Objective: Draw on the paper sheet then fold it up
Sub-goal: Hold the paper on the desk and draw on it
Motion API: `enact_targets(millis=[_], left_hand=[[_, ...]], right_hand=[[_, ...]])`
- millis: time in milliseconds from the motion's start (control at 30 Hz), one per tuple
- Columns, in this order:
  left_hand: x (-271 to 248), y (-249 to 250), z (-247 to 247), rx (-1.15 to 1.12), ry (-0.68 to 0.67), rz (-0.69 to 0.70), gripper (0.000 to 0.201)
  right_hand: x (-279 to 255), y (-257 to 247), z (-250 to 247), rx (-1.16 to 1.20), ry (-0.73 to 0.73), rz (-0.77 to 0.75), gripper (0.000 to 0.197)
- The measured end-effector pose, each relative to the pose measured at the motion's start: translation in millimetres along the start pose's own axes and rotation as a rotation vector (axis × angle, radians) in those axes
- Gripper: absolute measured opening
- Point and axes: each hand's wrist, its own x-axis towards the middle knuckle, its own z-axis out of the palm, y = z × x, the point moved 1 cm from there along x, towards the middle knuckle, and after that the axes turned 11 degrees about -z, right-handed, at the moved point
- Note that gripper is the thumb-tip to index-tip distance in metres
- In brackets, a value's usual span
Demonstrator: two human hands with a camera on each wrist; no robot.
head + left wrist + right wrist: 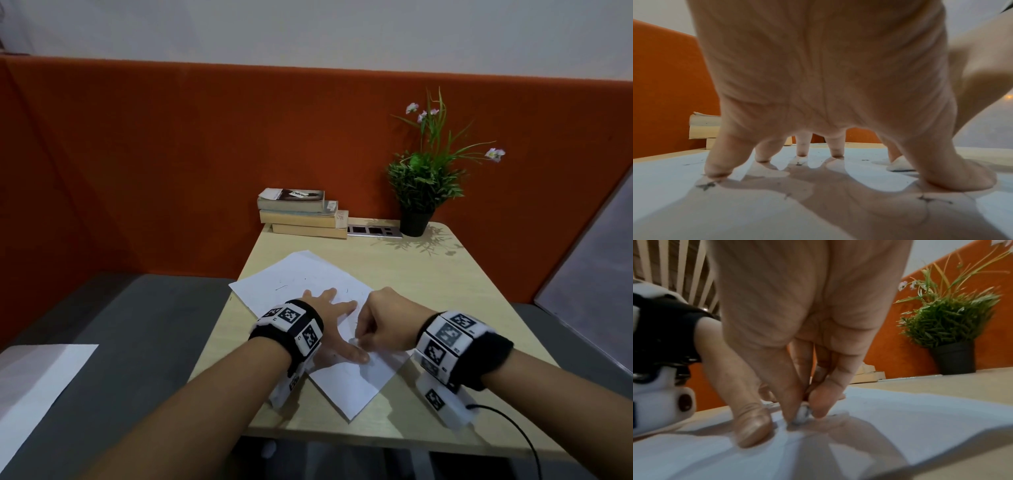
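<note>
A white paper sheet with faint pencil marks lies askew on the light wooden table. My left hand rests on its middle, fingers spread and straight, fingertips pressing the paper sheet down. My right hand sits just right of it, thumb and fingers pinching a small white stub, perhaps an eraser. The stub's end touches the paper sheet between the right hand's fingertips. From the left wrist view the stub shows a dark underside.
A stack of books, a socket panel and a potted plant line the table's far edge against an orange partition. Another white sheet lies lower left. A black cable trails from my right wrist.
</note>
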Motion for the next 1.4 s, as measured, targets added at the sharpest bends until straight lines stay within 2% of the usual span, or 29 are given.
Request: enact_targets(millis=[67,167,300,367,433,567,700,833,900,1167,1333,1400], left_hand=[[-0.5,-5.3,-8.0,0.022,-0.005,-0.013,0.114],[-2.5,-16.4,-29.0,0.119,-0.011,-0.049,0.094],[-13.5,-13.6,-39.4,0.218,0.038,0.029,0.083],[-13.0,-11.0,-34.9,0.113,0.05,0.096,0.087],[-10.7,-7.9,-24.8,-0.016,-0.007,0.154,0.098],[-9.9,-2.8,-5.4,-0.007,-0.036,0.125,0.117],[-11.6,-0.9,-6.2,0.018,-0.022,0.119,0.118],[-12.9,2.2,-6.0,0.067,-0.024,0.121,0.12],[-13.2,3.2,-7.7,0.082,-0.029,0.121,0.12],[-15.5,3.4,-9.2,0.084,-0.037,0.113,0.114],[-15.5,5.3,-9.1,0.108,-0.023,0.117,0.117],[-13.9,3.9,-8.1,0.095,-0.029,0.12,0.114]], right_hand=[[4.6,4.3,-5.3,-0.024,0.008,0.007,0.004],[12.1,14.4,-15.3,-0.073,0.034,0.039,0.008],[14.9,21.1,-19.3,-0.064,0.039,0.065,0.01],[14.5,20.1,-17.8,-0.08,0.046,0.052,0.011],[13.6,19.4,-15.8,-0.098,0.057,0.044,0.011],[14.1,20.0,-12.2,-0.082,0.116,0.05,0.013],[4.8,13.4,-5.2,-0.066,0.125,0.027,0.015],[-17.4,0.3,8.5,0.007,0.041,-0.065,0.007],[-20.3,-3.1,7.1,-0.001,0.012,-0.087,0.01],[5.6,2.4,1.8,-0.047,0.15,-0.007,0.019],[-19.8,-12.3,10.6,0.015,0.022,-0.102,0.01],[-13.1,-11.1,6.1,-0.024,0.033,-0.104,0.014]])
